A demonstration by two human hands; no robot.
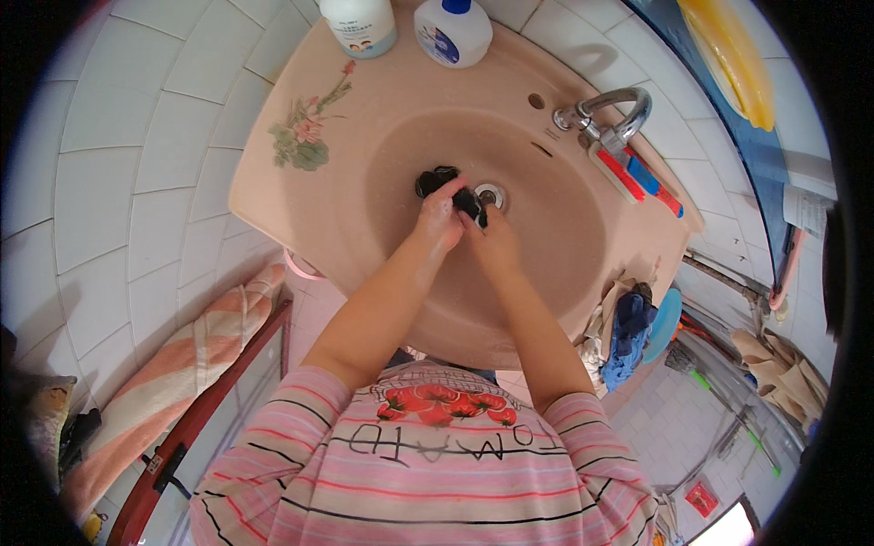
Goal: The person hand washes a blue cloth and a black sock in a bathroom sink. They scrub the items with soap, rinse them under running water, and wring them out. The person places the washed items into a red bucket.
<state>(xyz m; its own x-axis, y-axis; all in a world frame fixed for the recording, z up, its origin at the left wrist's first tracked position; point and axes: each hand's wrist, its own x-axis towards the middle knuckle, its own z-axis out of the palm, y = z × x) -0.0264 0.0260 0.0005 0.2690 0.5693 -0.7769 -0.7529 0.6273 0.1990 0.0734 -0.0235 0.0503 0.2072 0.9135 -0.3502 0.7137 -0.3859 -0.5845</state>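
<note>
Over the basin of a pink ceramic washbasin (546, 273), my left hand (440, 217) grips a wet black cloth item (437, 180), with whitish suds on the hand and wrist. Close beside it, my right hand (493, 235) holds the lower right end of the same black cloth. The metal drain (489, 196) shows just beyond my right fingers. What kind of cloth item it is, I cannot tell.
A chrome faucet (614, 112) stands at the back right, beside a red-bristled brush (618, 174) with a blue and red handle (654, 185). Two bottles (360, 27) (453, 33) stand on the back rim. Crumpled clothes (628, 327) hang over the right edge, near a light-blue basin (664, 326).
</note>
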